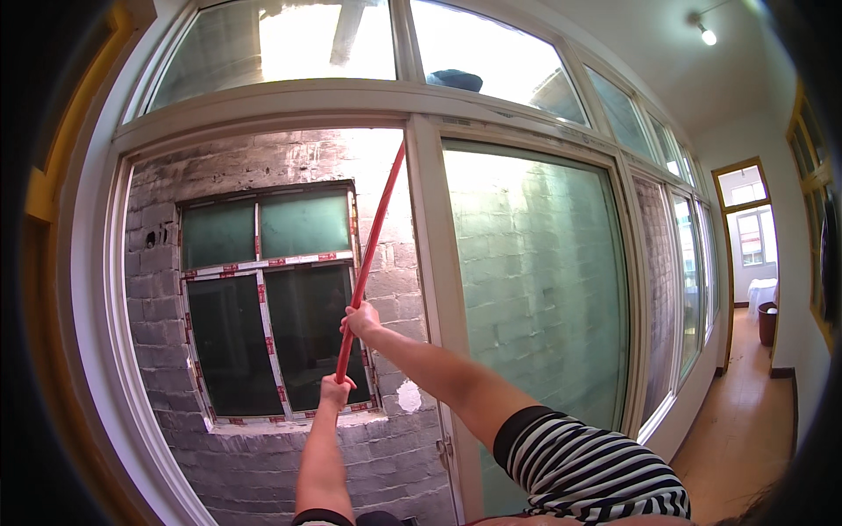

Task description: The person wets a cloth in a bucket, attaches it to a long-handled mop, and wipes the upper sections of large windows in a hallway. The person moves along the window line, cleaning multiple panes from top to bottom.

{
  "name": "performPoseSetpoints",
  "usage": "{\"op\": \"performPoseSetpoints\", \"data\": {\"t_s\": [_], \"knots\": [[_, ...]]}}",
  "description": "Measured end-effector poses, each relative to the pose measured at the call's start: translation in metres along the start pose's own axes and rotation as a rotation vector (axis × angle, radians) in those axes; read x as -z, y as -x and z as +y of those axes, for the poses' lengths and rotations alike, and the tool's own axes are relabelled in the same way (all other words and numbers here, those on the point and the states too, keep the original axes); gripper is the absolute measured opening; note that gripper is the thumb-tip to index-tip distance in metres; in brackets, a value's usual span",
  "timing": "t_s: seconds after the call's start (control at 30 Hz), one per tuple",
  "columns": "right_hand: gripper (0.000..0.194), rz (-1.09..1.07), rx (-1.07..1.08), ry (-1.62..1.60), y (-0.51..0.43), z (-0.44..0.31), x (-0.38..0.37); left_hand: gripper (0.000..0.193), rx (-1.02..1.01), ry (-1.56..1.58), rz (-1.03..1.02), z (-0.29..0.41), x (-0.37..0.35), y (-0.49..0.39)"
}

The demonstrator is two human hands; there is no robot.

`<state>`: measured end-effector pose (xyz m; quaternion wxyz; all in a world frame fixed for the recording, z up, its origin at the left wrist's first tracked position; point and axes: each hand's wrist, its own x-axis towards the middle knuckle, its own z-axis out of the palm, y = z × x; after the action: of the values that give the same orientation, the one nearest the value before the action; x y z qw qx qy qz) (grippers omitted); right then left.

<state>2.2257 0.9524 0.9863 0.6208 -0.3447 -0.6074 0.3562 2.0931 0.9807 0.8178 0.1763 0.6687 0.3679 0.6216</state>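
Observation:
A long red pole [378,230] slants upward through the open section of a white-framed window. My right hand [362,320] grips it partway along, arm stretched out. Lower down, my left hand [336,390] is closed around the pole near its bottom end. The pole's top passes out of sight by the upper corner of the window frame [426,263]. What is on its far end, if anything, is hidden. Both hands appear in front of a grey block wall [296,460] outside.
Right of the opening is a greenish glass pane [539,283] with a latch [445,450] on its frame edge. A dark-glazed window [306,329] is set in the outer wall. A corridor floor [743,407] runs right towards a yellow-framed doorway [728,283]; a dark red bin [767,323] stands there.

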Motion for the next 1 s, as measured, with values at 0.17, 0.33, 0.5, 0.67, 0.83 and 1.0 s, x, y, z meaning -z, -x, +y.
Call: {"op": "performPoseSetpoints", "data": {"t_s": [0.17,0.33,0.5,0.67,0.83,1.0], "knots": [[0.024,-0.022,0.060,0.201,0.009,0.028,-0.012,0.014,0.408,0.377,-0.173,-0.017,-0.010,0.027],[0.021,0.054,0.013,0.610,0.027,0.059,-0.009,0.010,0.481,0.375,-0.293,-0.023,-0.021,0.065],[0.026,0.268,0.010,0.725,0.044,0.073,0.000,0.010,0.480,0.513,-0.361,-0.022,-0.048,0.102],[0.015,0.006,-0.329,-0.061,0.030,0.044,0.011,0.010,0.475,0.603,-0.305,-0.013,-0.060,0.106],[0.013,-0.219,-0.249,-0.429,0.023,0.031,0.006,0.009,0.481,0.576,-0.260,-0.005,-0.051,0.114],[0.030,-0.212,-0.057,-0.354,0.027,0.041,-0.005,0.008,0.486,0.464,-0.194,-0.011,-0.037,0.114]]}}
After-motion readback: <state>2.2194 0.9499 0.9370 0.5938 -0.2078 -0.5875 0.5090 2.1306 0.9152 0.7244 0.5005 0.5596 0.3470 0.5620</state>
